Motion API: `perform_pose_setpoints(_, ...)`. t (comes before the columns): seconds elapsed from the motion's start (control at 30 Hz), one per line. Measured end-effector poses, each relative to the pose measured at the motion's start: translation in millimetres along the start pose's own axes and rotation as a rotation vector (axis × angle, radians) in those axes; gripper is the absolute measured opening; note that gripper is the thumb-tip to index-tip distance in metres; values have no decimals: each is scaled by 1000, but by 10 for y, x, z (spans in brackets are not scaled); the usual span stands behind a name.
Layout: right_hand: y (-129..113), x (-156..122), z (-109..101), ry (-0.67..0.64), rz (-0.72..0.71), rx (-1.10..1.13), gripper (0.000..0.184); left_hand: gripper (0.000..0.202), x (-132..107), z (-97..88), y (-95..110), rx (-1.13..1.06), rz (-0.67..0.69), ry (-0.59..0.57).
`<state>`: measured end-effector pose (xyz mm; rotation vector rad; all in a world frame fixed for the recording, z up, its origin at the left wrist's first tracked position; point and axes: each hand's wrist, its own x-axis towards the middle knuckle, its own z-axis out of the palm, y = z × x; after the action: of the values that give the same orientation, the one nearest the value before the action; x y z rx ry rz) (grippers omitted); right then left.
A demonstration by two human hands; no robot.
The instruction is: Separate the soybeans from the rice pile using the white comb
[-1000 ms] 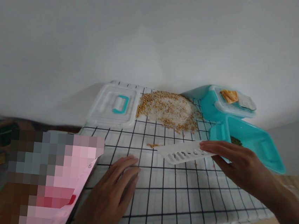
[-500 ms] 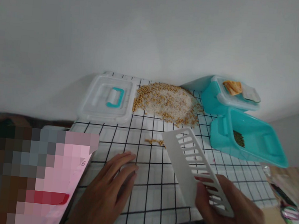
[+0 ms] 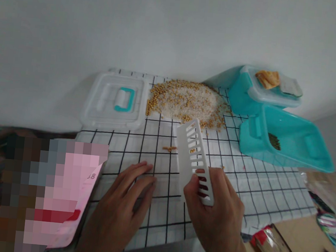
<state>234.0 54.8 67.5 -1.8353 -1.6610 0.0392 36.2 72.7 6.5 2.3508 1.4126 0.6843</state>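
1. R hand: closed on near end of white slotted plate, thumb on top. Plate is held tilted, slots to R, far end pointing to the pile; if its edge touches the cloth, I can't tell.
2. L hand: holds nothing, palm down, fingers loosely curved, near plate; contact w/ checked cloth is not clear.
3. Pink item, partly blurred out, lies L of L hand.
4. Small bean cluster: on cloth, just L of plate.
5. Open teal box: far R, w/ some dark green bits inside.
6. Clear lid w/ teal handle: flat on cloth, L of pile.
7. Pile of yellowish beans & white grains: spread near wall, btwn lid and boxes.
8. Lidded teal box: behind open one, w/ orange piece & pale piece on top.
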Motion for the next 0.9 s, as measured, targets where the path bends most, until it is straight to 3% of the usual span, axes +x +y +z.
perform_pose_setpoints(0.63, 64, 88, -120, 11, 24, -54, 11, 23, -1, -31, 27, -7, -1, -5)
perform_pose_setpoints(0.9, -14, 66, -17, -2, 28, 15, 11, 22, 5, -5, 24, -17, -11, 3)
